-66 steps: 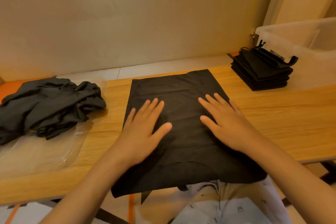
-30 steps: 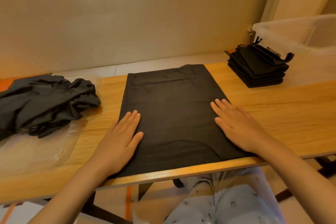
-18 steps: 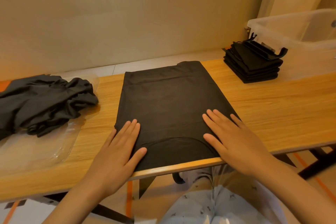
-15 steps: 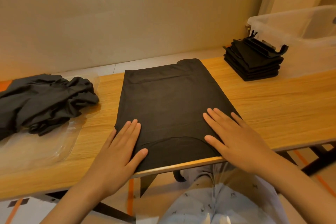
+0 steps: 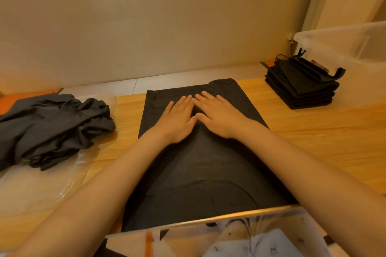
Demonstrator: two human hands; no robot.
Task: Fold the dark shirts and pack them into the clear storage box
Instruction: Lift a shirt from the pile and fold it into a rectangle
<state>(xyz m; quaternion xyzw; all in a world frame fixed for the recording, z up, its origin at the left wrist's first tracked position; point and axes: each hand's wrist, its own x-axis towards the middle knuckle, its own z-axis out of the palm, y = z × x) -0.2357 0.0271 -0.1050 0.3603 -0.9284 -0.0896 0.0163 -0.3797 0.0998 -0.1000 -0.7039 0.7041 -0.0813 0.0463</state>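
A dark shirt [image 5: 200,169] lies flat as a long rectangle on the wooden table [image 5: 313,142], its near end at the table's front edge. My left hand [image 5: 177,119] and my right hand [image 5: 219,117] rest palm-down side by side on its far half, fingers spread, thumbs nearly touching. A stack of folded dark shirts [image 5: 300,87] sits at the far right with a black hanger-like piece on top. Behind it stands the clear storage box [image 5: 344,48]. A heap of unfolded dark shirts [image 5: 48,125] lies at the left.
Clear plastic wrapping [image 5: 41,185] lies under and in front of the heap at the left. A beige wall runs behind the table. My lap shows below the table's front edge.
Both hands slid from the near corners of the shirt up to its far half and came together at the middle. The shirt stayed flat in place.
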